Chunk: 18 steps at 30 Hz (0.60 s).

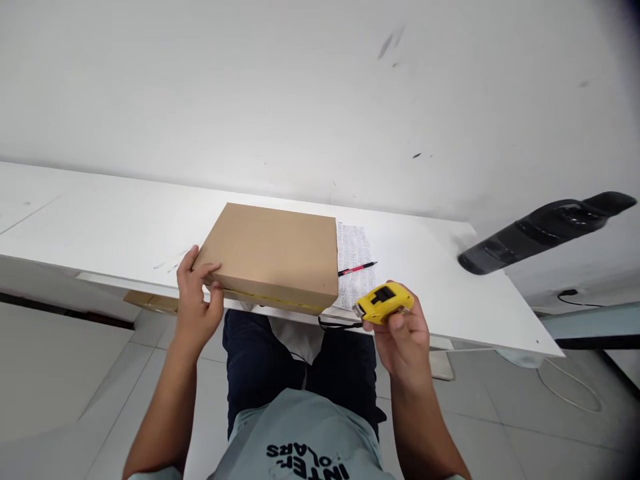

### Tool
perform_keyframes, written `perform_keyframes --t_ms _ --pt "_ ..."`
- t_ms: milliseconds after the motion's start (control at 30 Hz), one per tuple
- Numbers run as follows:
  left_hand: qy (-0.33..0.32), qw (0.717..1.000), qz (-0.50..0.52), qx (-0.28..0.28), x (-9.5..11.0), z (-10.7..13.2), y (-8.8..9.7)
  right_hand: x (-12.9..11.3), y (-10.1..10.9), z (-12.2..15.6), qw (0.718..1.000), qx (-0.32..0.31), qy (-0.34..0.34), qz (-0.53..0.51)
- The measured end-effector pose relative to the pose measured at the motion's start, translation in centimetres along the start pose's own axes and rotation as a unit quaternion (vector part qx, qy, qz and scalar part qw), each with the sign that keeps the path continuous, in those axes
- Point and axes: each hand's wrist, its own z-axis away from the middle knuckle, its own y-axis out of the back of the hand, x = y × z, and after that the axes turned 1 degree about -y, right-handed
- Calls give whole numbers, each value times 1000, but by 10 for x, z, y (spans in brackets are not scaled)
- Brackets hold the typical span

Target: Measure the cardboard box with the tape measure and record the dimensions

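Observation:
A closed brown cardboard box (pixel 277 250) lies on the white table close to its front edge. My left hand (pixel 197 293) grips the box's left front corner, fingers on the top and thumb at the front side. A thin yellow tape blade (pixel 273 299) runs along the front side from near my left thumb towards the right. In my right hand (pixel 407 337) is a yellow tape measure (pixel 385 302) with a black slider, held just right of the box. Its black strap (pixel 340 325) hangs to the left. I cannot make out the blade between box and case.
A printed sheet (pixel 355 240) lies partly beside the box, with a red and black pen (pixel 357 269) on it. A tall black bottle-shaped object (pixel 530 237) stands at the table's right end. Behind the white table (pixel 110 213) is a wall. My legs are under the front edge.

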Motion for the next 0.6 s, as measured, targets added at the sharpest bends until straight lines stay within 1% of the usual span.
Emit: perform_keyframes --t_ms 67,100,133,167,233,267,333,400,467,533,600 --pt "-53 998 -26 38 28 3 -5 -7 -12 10 999 -41 10 27" --pt "-89 995 -23 43 44 6 -6 -10 -19 15 997 -70 1 31" --pt "-131 991 -4 33 59 10 -6 -12 -25 20 994 -107 -17 29" --pt "-179 983 29 6 73 13 -6 -14 -30 26 988 -146 -40 21" --pt "-266 959 90 -43 96 18 -4 -15 -40 34 974 -211 -78 -4" --pt "-294 949 99 -49 104 19 -2 -14 -43 38 969 -230 -92 -14" --pt "-324 942 74 -35 110 18 2 -12 -47 42 967 -234 -101 -22" --pt "-339 940 28 -24 106 14 7 -9 -46 42 975 -209 -80 -7" --pt "-348 937 -19 -9 90 7 13 -8 -40 38 984 -174 -36 27" --pt "-342 936 -76 35 61 -2 20 -7 -32 30 990 -119 20 69" --pt "-312 933 -144 108 19 -13 26 -7 -21 18 989 -47 78 113"
